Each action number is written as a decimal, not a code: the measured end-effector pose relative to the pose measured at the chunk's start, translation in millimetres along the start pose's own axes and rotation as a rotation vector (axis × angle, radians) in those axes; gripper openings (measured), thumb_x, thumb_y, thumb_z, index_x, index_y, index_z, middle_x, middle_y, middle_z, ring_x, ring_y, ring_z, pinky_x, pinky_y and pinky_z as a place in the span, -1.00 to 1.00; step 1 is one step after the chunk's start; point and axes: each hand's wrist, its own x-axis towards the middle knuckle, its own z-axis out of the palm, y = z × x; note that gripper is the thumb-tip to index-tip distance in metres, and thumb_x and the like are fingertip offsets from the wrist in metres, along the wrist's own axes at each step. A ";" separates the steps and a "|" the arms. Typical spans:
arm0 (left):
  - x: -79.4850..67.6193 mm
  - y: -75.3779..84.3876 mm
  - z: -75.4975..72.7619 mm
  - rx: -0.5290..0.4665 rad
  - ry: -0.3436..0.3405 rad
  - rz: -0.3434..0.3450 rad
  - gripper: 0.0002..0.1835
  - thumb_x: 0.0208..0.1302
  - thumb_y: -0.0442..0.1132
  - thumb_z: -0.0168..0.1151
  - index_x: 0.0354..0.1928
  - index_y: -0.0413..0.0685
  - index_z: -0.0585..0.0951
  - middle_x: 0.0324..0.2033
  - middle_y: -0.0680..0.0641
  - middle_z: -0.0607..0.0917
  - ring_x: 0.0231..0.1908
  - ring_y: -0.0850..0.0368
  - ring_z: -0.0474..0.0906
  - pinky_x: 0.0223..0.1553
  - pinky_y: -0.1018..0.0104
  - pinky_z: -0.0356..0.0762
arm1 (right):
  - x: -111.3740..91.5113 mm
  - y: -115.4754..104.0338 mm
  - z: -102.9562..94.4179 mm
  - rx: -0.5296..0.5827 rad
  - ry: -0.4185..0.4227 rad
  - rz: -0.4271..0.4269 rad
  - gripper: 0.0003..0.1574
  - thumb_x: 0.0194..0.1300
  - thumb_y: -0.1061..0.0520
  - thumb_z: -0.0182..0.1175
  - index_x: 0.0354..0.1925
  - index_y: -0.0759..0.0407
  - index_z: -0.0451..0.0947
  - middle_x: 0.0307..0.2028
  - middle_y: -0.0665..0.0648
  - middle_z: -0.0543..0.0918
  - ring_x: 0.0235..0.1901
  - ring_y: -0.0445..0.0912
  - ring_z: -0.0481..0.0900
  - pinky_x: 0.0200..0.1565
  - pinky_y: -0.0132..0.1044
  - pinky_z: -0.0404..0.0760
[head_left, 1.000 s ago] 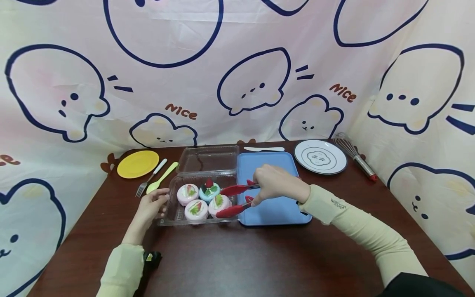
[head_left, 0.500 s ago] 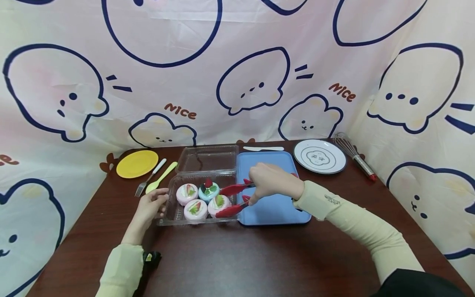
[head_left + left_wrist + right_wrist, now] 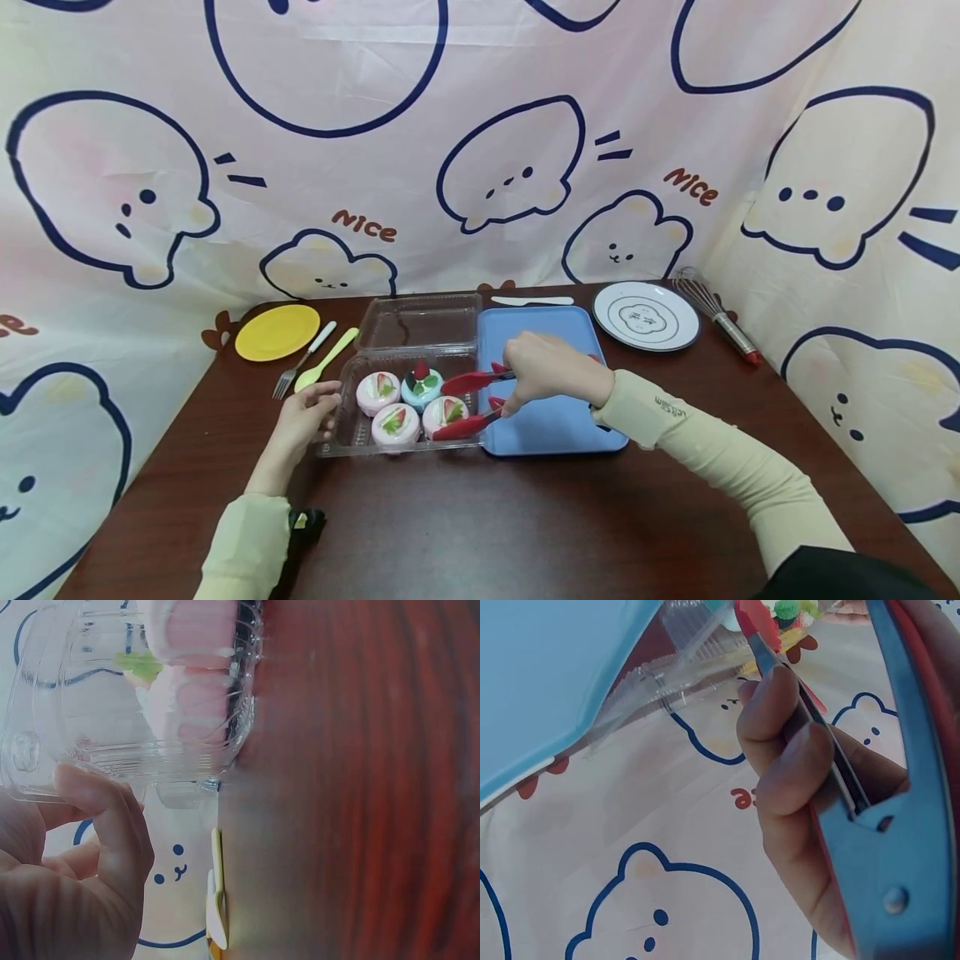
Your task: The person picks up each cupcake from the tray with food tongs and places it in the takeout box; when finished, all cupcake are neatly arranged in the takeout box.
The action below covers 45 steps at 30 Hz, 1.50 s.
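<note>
A clear plastic cake box [image 3: 348, 437] lies with its lid [image 3: 420, 323] folded back. My left hand [image 3: 303, 417] pinches the box's left rim between thumb and fingers, as the left wrist view shows. Inside are several small toy cakes: pink ones [image 3: 378, 392] with strawberry and green toppings, and a blue one [image 3: 423, 387] with a berry. My right hand [image 3: 555, 367] grips red-tipped metal tongs [image 3: 889, 862]. Their red tips stand spread around the front-right pink cake [image 3: 444, 412], one behind and one in front; firm contact cannot be told.
A blue tray [image 3: 555, 437] adjoins the box on the right, under my right hand. Around the back lie a yellow plate [image 3: 277, 332], fork [image 3: 303, 361], yellow-green spoon [image 3: 327, 358], white knife [image 3: 532, 301], white plate [image 3: 647, 342] and whisk [image 3: 720, 317].
Between the tong tips, the front-right cake has turned or tipped, so its strawberry shows beside the green. The tong tips have shifted slightly left. My left hand has stayed on the box.
</note>
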 end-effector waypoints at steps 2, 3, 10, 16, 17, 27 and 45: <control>0.2 -0.2 0.1 -0.003 -0.002 0.001 -0.56 0.35 -0.21 -0.05 0.21 -0.23 0.30 -0.33 -0.07 0.41 -0.59 0.25 0.38 -0.59 0.39 0.44 | -0.5 -0.1 1.4 0.006 -0.001 -0.001 -0.42 -0.34 -0.28 0.48 -0.48 0.12 0.61 -0.70 -0.09 0.46 -0.67 -0.17 0.38 -0.65 -0.37 0.38; 0.4 -0.5 0.0 -0.004 -0.005 0.002 -0.56 0.35 -0.21 -0.05 0.22 -0.23 0.30 -0.33 -0.07 0.41 -0.59 0.25 0.38 -0.60 0.39 0.44 | -0.6 0.2 2.4 0.009 0.001 0.000 -0.42 -0.34 -0.28 0.47 -0.47 0.12 0.62 -0.70 -0.10 0.46 -0.67 -0.17 0.38 -0.64 -0.37 0.38; 0.8 -0.8 -0.2 -0.009 -0.012 0.004 -0.56 0.35 -0.22 -0.04 0.21 -0.23 0.30 -0.35 -0.06 0.40 -0.59 0.25 0.37 -0.60 0.40 0.44 | -3.6 4.3 7.4 0.031 0.037 -0.007 -0.44 -0.35 -0.30 0.46 -0.53 0.09 0.62 -0.75 -0.11 0.44 -0.71 -0.20 0.30 -0.66 -0.38 0.30; 0.8 0.4 -0.1 -0.009 -0.013 0.007 -0.56 0.35 -0.22 -0.05 0.21 -0.25 0.30 -0.42 -0.02 0.41 -0.60 0.26 0.37 -0.60 0.40 0.43 | -10.9 11.9 13.1 0.061 0.078 -0.016 -0.43 -0.36 -0.34 0.45 -0.56 0.07 0.59 -0.79 -0.10 0.37 -0.73 -0.24 0.17 -0.65 -0.38 0.19; 0.8 0.4 0.0 -0.008 -0.013 0.006 -0.56 0.35 -0.22 -0.05 0.21 -0.24 0.30 -0.41 -0.02 0.41 -0.59 0.26 0.37 -0.60 0.40 0.43 | -12.4 13.8 14.0 0.068 0.091 -0.019 -0.42 -0.36 -0.33 0.45 -0.53 0.08 0.61 -0.76 -0.11 0.41 -0.72 -0.25 0.20 -0.64 -0.39 0.22; 2.1 -1.1 -1.3 0.003 -0.006 -0.002 -0.56 0.34 -0.21 -0.04 0.21 -0.23 0.30 -0.40 -0.04 0.40 -0.59 0.25 0.37 -0.60 0.39 0.44 | -38.8 56.0 19.1 0.304 0.133 0.010 -0.18 -0.37 -0.38 0.42 -0.22 0.15 0.65 -0.47 -0.06 0.63 -0.55 -0.17 0.41 -0.56 -0.31 0.42; 1.4 -2.2 -1.1 0.017 -0.001 0.004 -0.56 0.34 -0.20 -0.04 0.20 -0.23 0.31 -0.38 -0.05 0.42 -0.58 0.23 0.38 -0.59 0.37 0.45 | -115.2 175.6 52.2 0.517 0.248 0.231 -0.04 -0.29 -0.27 0.44 0.05 0.21 0.49 -0.32 0.10 0.67 -0.40 -0.12 0.57 -0.36 -0.24 0.54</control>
